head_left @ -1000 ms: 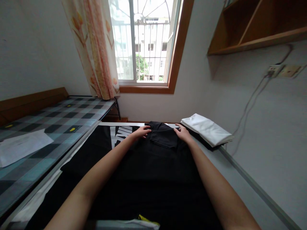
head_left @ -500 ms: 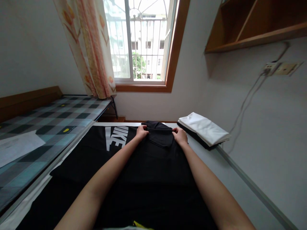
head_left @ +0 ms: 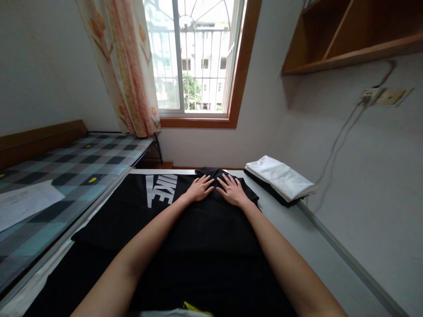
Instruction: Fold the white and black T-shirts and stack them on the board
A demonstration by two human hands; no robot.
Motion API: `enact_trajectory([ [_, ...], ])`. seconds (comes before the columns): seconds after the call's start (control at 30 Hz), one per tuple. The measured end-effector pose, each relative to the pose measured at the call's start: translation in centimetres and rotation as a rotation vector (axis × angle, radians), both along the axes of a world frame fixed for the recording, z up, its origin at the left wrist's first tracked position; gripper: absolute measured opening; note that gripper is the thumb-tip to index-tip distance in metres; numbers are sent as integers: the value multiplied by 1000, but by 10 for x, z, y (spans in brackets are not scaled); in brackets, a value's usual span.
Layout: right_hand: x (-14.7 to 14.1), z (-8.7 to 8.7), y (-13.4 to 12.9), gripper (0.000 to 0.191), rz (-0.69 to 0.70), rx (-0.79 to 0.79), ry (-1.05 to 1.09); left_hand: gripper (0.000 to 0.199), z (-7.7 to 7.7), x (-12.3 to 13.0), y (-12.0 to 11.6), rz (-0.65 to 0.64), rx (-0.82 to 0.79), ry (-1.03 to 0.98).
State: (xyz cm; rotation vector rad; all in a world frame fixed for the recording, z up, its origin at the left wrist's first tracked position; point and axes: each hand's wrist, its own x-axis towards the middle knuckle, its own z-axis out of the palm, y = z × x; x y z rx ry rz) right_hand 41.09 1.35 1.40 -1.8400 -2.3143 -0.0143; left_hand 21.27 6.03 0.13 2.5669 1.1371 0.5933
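Note:
Black clothing is spread over the white tabletop (head_left: 287, 224). Toward the far edge, my left hand (head_left: 199, 188) lies flat on a black T-shirt (head_left: 211, 233), its fingers spread. My right hand (head_left: 231, 190) rests palm down close beside it on the same cloth, fingers also apart. Neither hand grips anything. On the left, a black garment with large white NIKE lettering (head_left: 163, 188) lies flat, and the T-shirt's edge meets or overlaps it; where one ends and the other begins is hard to tell.
Folded white cloth (head_left: 280, 176) sits on black cloth at the table's right. A checked bed (head_left: 95, 163) with a sheet of paper (head_left: 26, 202) stands left. Ahead are a curtain (head_left: 125, 66) and a window (head_left: 201, 66). A wooden shelf (head_left: 353, 61) hangs at upper right, above a wall socket (head_left: 390, 96).
Both hands have let go of the T-shirt's far edge, which they were pinching. They have moved closer together, opened, and now press flat on the cloth.

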Motion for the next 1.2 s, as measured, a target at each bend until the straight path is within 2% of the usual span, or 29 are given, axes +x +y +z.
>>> enact_trajectory([
  [0.07,-1,-5,3,72,-12,-129,-18,47,-2,0,4,-13,-33,17],
  [0.13,-1,-8,4,74,-25,-173,-24,48,1,-6,7,-30,-45,-31],
  [0.23,0,-7,5,74,-26,-173,-26,46,13,-37,5,-9,-35,-161],
  [0.3,0,-6,5,74,-21,-175,-21,46,22,-78,-1,17,-14,-177],
  [0.43,0,-6,6,71,-23,-164,-11,53,33,-187,-28,159,-7,-51],
  [0.53,-1,-7,7,71,-30,-161,-9,58,32,-259,-55,272,11,90],
  [0.63,-1,-7,7,71,-31,-153,-14,64,22,-303,-80,308,27,253],
  [0.73,-1,-7,7,71,-30,-150,-25,66,9,-324,-96,325,50,392],
  [0.83,0,-7,7,70,-31,-144,-34,68,2,-333,-104,420,54,488],
  [1.1,2,-11,8,69,-14,-100,-32,72,12,-332,-111,504,-36,601],
  [1.2,0,-12,5,66,-18,18,-8,67,17,-325,-100,553,4,576],
])
